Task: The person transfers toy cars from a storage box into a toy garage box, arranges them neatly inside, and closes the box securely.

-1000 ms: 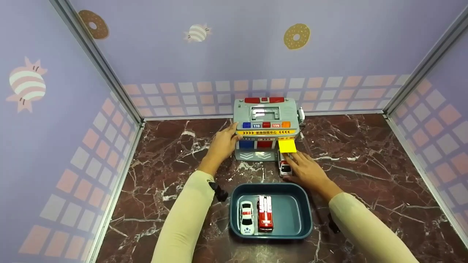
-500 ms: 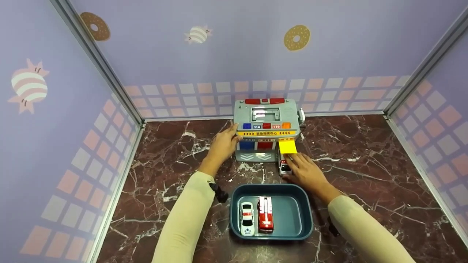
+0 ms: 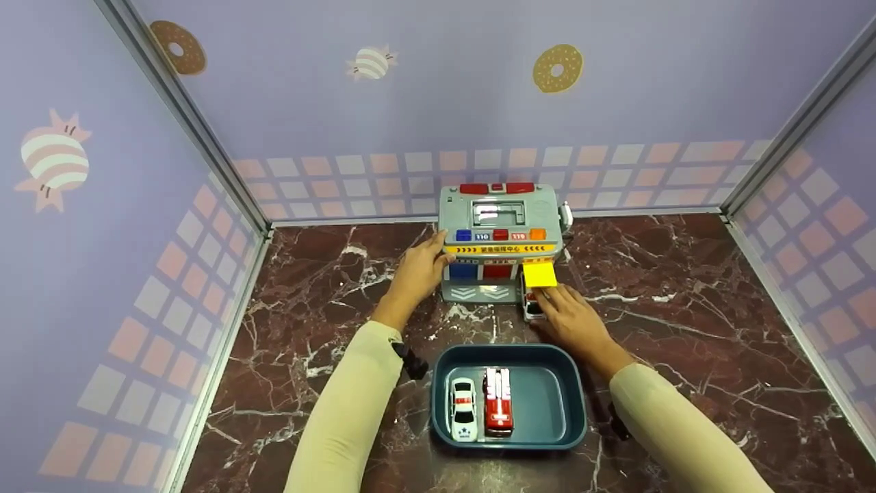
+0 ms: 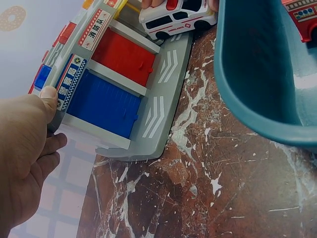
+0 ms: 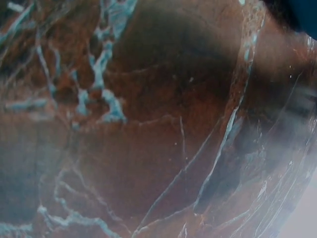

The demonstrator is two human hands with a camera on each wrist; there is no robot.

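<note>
My left hand [image 3: 419,270] grips the toy rescue station [image 3: 499,248] at its front corner, on the nine o'clock side, thumb [image 4: 50,101] on the front sign and the other fingers bent behind the edge. My right hand [image 3: 573,320], at about half past four from the station's middle, holds the white ambulance [image 4: 171,22] between fingers on its rear roof and a digit at its front end; part of the ambulance is hidden under that hand. The ambulance sits at five o'clock of the station, its front pointing to six and its tail beneath the raised yellow flap [image 3: 540,274], with a rear wheel on the grey apron [image 4: 161,96]. Towards nine o'clock from that bay, the red door [image 4: 124,57] and then the blue door [image 4: 104,101] are both down.

At six o'clock of the station, and apart from it, the blue-green tray [image 3: 540,404] rests on the dark red marbled tabletop [image 3: 684,342]. Inside it, the white police car [image 3: 463,409] lies towards nine o'clock, and the red fire engine [image 3: 498,404] is just beside it on its three o'clock side. A lilac wall [image 3: 445,103] with printed doughnuts and sweets stands at twelve o'clock, behind the station
</note>
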